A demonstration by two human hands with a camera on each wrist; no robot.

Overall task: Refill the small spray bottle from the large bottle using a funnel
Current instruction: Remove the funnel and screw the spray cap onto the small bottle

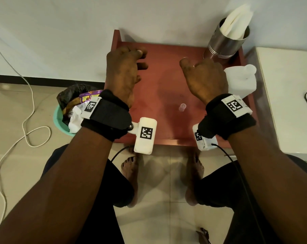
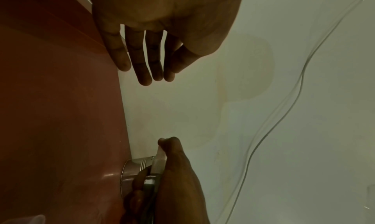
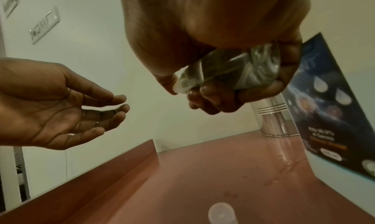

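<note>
— Where is the small spray bottle (image 3: 231, 70)?
— Clamped in your right hand (image 1: 204, 80), fingers (image 3: 211, 97) curled round it, above the desk (image 1: 159, 95). Likely light, slick plastic: hold mid-body.
— My left hand (image 1: 125, 71)?
— Fingers spread, empty.

Head looks down; wrists close, sharing red table (image 1: 166, 88)

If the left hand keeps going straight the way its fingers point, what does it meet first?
Probably the wall behind the table. The left hand is open, its fingers aimed over the back edge, and nothing shows in between; depth is uncertain.
</note>
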